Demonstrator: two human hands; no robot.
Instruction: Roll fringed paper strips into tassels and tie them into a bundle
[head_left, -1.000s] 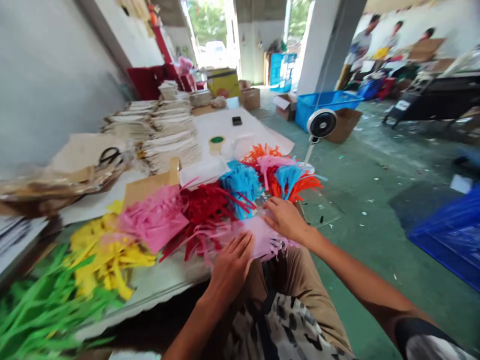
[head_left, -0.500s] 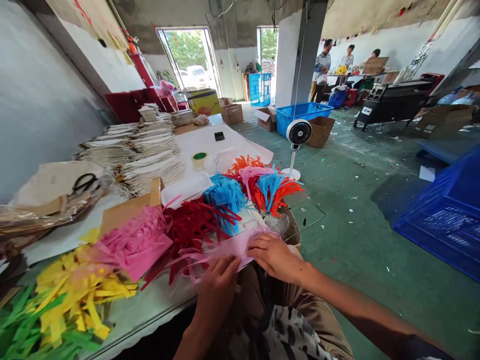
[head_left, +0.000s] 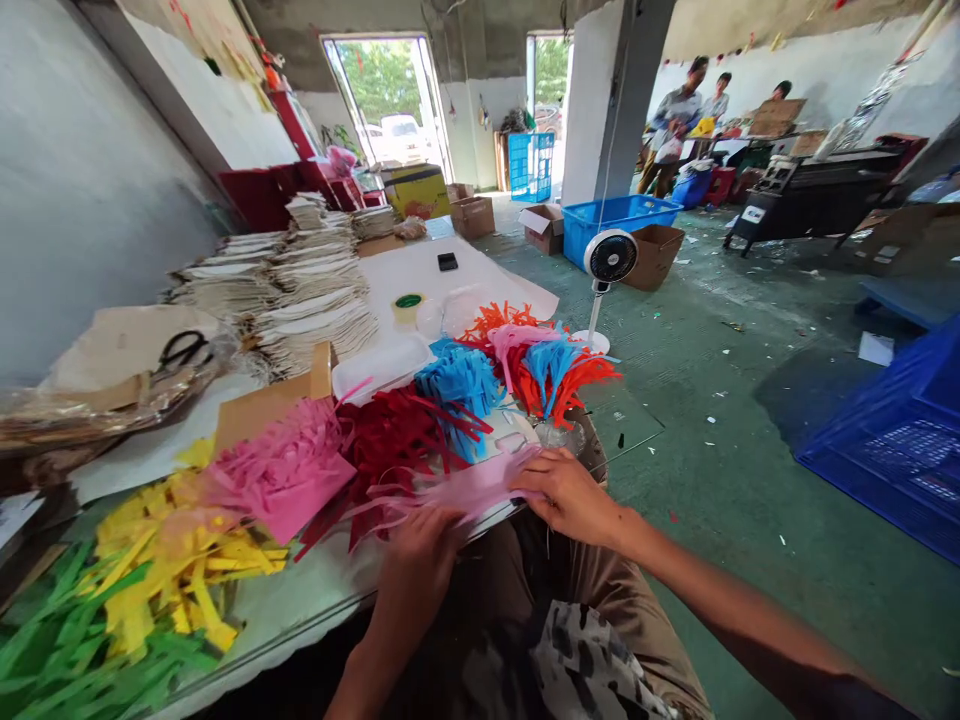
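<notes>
A strip of pale pink fringed tissue paper (head_left: 476, 487) lies across the front edge of the table, its loose fringes pointing left. The fingers of my right hand (head_left: 570, 495) are closed on its right end. My left hand (head_left: 420, 550) is at the lower left edge of the strip, blurred by motion, so its grip does not show. Just behind are heaps of cut fringe paper: dark red (head_left: 386, 440), blue (head_left: 461, 385) and darker pink (head_left: 289, 465). Yellow fringe (head_left: 165, 560) and green fringe (head_left: 67, 630) lie farther left.
Stacks of white paper (head_left: 315, 295), scissors (head_left: 184, 350), a tape roll (head_left: 407, 302) and a phone (head_left: 448, 262) are on the table. A white fan (head_left: 611, 258) stands beyond its right side. Blue crates (head_left: 892, 440) are on the floor at right. Several people (head_left: 679, 115) are at the back.
My left hand has moved left and slightly up along the pink tissue paper. My right hand stays at its right end, and the whole view has shifted slightly.
</notes>
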